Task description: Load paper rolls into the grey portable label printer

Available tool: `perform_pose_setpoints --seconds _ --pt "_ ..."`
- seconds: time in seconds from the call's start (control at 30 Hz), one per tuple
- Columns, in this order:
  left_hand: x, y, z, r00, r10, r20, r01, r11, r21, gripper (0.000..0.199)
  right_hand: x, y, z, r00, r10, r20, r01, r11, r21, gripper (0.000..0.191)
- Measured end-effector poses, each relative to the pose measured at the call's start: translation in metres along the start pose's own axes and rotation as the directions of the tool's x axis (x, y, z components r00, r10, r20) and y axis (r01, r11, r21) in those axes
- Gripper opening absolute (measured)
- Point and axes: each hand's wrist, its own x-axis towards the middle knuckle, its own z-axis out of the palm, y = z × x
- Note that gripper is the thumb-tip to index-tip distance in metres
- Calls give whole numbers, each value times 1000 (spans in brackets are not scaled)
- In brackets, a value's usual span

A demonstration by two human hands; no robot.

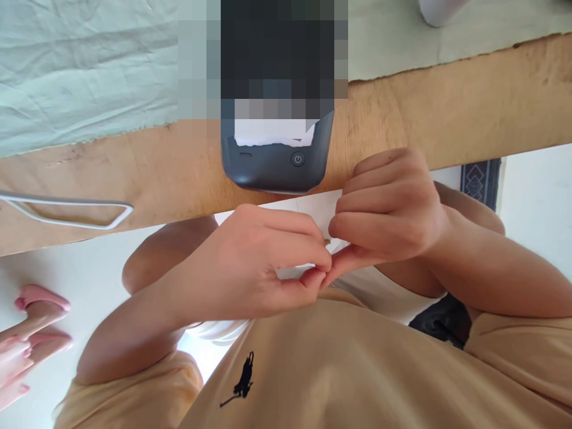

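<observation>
My left hand (268, 262) is pinched closed in front of my tan shirt, its thumb and fingertips together. Its fingertips touch those of my right hand (384, 208), whose fingers are curled and whose thumb reaches down to the same spot. Whatever the two hands pinch is too small or hidden to make out. Just beyond them, on the wooden table edge, stands a dark device (277, 170) with a power button and a whitish sheet or panel on it. Its upper part is covered by a pixelated patch.
The wooden table (384, 125) crosses the view, with pale green cloth (89, 65) behind. A white loop-shaped cord (120, 217) lies at the left edge. A white object (440, 9) is at the top right. Another person's feet (44, 322) show at far left.
</observation>
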Motion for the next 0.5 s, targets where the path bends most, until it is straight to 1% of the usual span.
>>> perform_pose_setpoints --seconds 0.07,0.17,0.27,0.33,0.43,0.5 --pt "-2 0 2 999 34 -14 -33 997 68 23 -1 -1 4 998 58 7 -58 998 28 66" --pt "-3 1 6 999 36 4 -37 989 145 25 -2 -2 7 996 94 -2 -94 994 50 66" --pt "-2 0 10 998 56 26 -60 979 195 23 -1 -4 7 996 93 8 -93 995 37 66" --pt "-1 -2 14 997 72 21 -75 973 217 23 1 -6 6 996 89 8 -89 996 24 69" --pt "0 -3 19 996 86 7 -86 970 227 22 3 -9 6 996 90 25 -91 996 14 72" --pt "1 -2 21 997 74 25 -78 971 225 20 4 -10 6 997 74 24 -74 997 5 72"
